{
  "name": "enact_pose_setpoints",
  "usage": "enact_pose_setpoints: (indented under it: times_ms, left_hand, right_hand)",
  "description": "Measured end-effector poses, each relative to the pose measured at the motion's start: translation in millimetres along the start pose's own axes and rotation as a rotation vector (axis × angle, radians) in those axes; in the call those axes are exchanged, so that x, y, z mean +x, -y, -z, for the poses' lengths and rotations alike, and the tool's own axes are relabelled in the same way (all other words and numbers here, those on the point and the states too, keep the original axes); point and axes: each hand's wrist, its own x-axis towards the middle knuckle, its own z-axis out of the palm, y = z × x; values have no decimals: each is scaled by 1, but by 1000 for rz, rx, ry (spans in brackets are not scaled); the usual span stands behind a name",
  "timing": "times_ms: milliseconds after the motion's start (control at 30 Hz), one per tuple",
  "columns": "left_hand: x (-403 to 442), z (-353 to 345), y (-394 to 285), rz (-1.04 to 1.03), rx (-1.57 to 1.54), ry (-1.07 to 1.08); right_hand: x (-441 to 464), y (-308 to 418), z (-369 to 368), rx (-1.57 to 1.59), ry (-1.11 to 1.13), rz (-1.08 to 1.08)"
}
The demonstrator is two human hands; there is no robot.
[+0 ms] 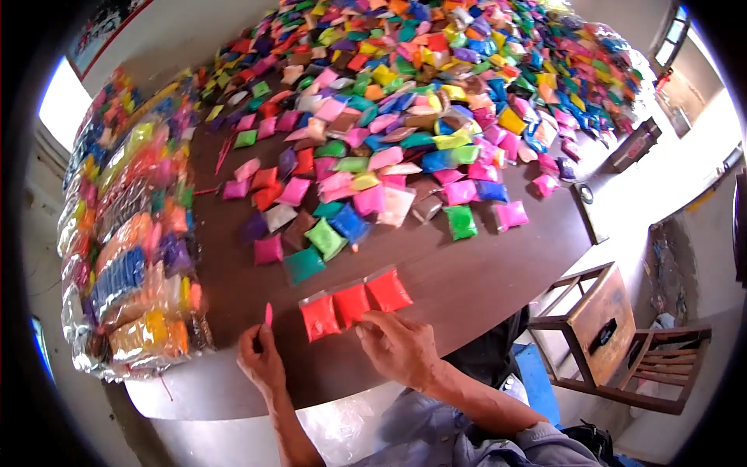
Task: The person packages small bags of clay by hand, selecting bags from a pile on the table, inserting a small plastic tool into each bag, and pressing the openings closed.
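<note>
Three clear packets with red filling lie side by side near the table's front edge: a left one [320,317], a middle one [352,303] and a right one [388,289]. My right hand [398,345] is at the lower edge of the middle packet, fingers bent and pressed together; whether they grip it is hard to tell. To the left of the packets, my left hand [262,356] pinches a small thin pink piece [268,314] that points upward between thumb and finger.
A large heap of coloured packets [436,78] covers the back of the brown table [467,268]. Bundled packs in clear wrap [144,272] are stacked along the left side. A black object [634,145] lies at the right edge. A wooden chair [595,331] stands at the right.
</note>
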Motion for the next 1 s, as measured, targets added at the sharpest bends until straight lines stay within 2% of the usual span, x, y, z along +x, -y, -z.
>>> enact_pose_setpoints:
  times_ms: [233,367,433,500,567,667,767,900,1000]
  left_hand:
    - [1,-3,-8,-7,-35,-19]
    - [1,-4,-1,-18,6,-24]
    - [1,-4,-4,-31,12,-25]
    - [1,-4,-6,-42,18,-25]
    - [0,-6,-6,1,13,-37]
    - [0,-8,3,10,32,-43]
    - [-2,-10,20,-17,-6,-47]
    - [0,-6,25,-25,90,-9]
    - [2,-12,29,-58,39,-22]
  right_hand:
    - [31,-31,56,-135,-96,-14]
    - [52,-48,78,-264,-116,91]
    - [67,-59,90,-353,-67,74]
    - [89,-64,103,-485,-48,160]
    - [109,-74,110,-519,13,126]
    - [146,-100,116,-675,26,325]
    - [179,-114,117,-790,78,389]
    - [217,-134,108,-841,42,357]
    - [253,-164,122,-827,59,316]
